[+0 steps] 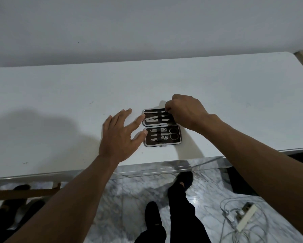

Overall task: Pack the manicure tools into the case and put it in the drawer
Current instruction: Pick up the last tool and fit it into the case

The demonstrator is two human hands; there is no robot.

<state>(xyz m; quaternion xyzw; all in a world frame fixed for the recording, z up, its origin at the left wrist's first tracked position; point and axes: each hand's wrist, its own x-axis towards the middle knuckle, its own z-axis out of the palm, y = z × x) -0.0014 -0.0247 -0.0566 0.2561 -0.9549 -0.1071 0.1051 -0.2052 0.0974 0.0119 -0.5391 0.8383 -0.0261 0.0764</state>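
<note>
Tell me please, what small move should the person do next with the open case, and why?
Probably finish seating the tool under the right hand, then fold the case shut. The case lies open and flat on the white table, both halves appear filled, scissors strapped in the near half. The right fingertips pinch at the far half; the left hand steadies the case's left edge.
</note>
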